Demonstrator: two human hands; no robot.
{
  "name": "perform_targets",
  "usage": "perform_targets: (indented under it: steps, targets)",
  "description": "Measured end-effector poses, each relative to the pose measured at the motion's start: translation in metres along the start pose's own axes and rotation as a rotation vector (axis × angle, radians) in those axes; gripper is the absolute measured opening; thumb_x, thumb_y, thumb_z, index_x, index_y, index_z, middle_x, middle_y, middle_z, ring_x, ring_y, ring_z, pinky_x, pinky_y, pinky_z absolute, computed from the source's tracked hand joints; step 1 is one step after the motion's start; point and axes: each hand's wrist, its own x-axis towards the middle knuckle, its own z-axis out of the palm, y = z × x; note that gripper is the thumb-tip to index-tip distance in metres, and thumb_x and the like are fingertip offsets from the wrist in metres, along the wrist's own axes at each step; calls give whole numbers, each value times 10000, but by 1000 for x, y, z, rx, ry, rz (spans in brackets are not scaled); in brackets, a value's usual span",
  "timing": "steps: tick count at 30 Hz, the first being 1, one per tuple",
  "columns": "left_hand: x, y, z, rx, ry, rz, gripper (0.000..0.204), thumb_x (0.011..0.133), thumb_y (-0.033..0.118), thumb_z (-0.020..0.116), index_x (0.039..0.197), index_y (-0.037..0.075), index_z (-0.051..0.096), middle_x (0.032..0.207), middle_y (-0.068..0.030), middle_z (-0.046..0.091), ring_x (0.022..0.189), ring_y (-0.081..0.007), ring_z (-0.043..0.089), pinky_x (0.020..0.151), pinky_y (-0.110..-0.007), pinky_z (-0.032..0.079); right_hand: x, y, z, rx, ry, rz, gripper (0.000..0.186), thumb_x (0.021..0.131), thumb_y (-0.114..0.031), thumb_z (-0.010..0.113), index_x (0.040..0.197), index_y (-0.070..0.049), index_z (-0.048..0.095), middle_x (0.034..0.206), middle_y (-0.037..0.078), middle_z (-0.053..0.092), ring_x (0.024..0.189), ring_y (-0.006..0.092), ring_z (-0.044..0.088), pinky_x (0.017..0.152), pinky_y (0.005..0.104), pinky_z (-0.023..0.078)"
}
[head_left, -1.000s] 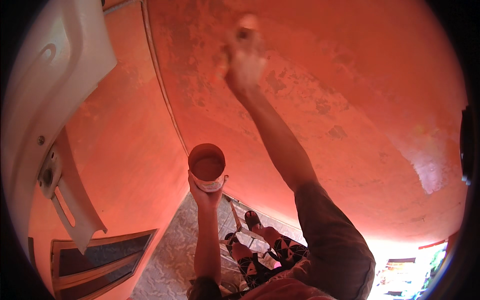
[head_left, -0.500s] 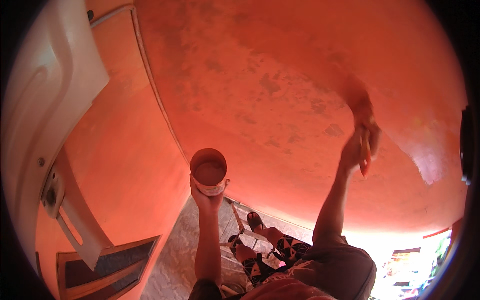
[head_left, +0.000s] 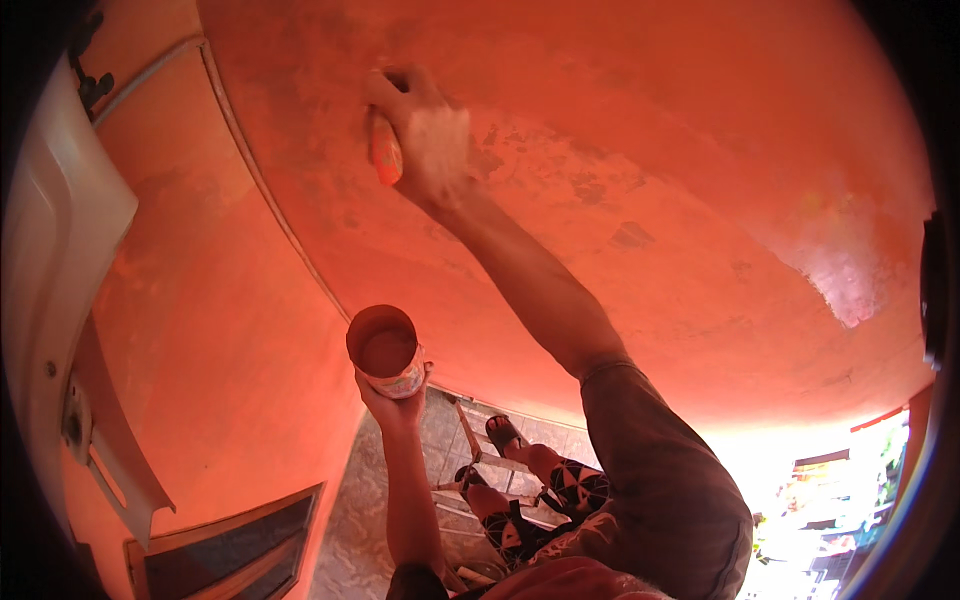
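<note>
Cup (head_left: 402, 381) in left hand (head_left: 393, 405); window (head_left: 225, 550) left, ladder (head_left: 468, 432) below

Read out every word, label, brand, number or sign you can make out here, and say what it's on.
No text can be read.
Can in the left hand: coloured marks on its outside, too small and blurred to read.
Orange tool in the right hand: no lettering can be made out.
Wall: stains and patches, no lettering visible.
Bright opening at lower right: coloured shapes, too washed out to tell.
</note>
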Motion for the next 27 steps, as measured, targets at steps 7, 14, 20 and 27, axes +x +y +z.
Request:
perform_targets:
  steps: [7, 14, 20, 27]
  targets:
    - [5, -2, 9, -22, -25, -74, 569, 954, 560, 555, 1323, 126, 543, 1208, -80, 614, 1082, -366, 623, 788, -479, 523, -56, 86, -114, 56, 389, 163, 153, 961, -21, 575, 1075, -22, 677, 1018, 88, 689, 943, 170, 640, 809, 320, 518]
    - [15, -3, 14, -50, -135, -93, 560, 953, 566, 547, 1311, 136, 558, 1187, -75, 636, 1087, -368, 620, 803, -488, 520, -112, 102, -252, -301, 631, 177, 130, 909, 66, 583, 1006, 20, 656, 1005, 107, 669, 926, 210, 636, 825, 332, 533]
    - [10, 2, 13, -10, -135, -82, 565, 953, 574, 540, 1315, 140, 557, 1206, -80, 622, 1104, -368, 617, 805, -484, 504, -43, 56, -104, -314, 380, 64, 278, 904, -116, 656, 1175, -54, 666, 1119, 144, 633, 964, 302, 636, 756, 399, 533]
    - [7, 4, 9, -13, -18, -19, 566, 957, 574, 546, 1317, 136, 548, 1213, -73, 608, 1113, -374, 612, 798, -477, 505, 54, -15, 25, 51, 101, -90, 401, 800, -46, 666, 1175, -187, 687, 1062, 87, 659, 871, 300, 674, 586, 451, 540]
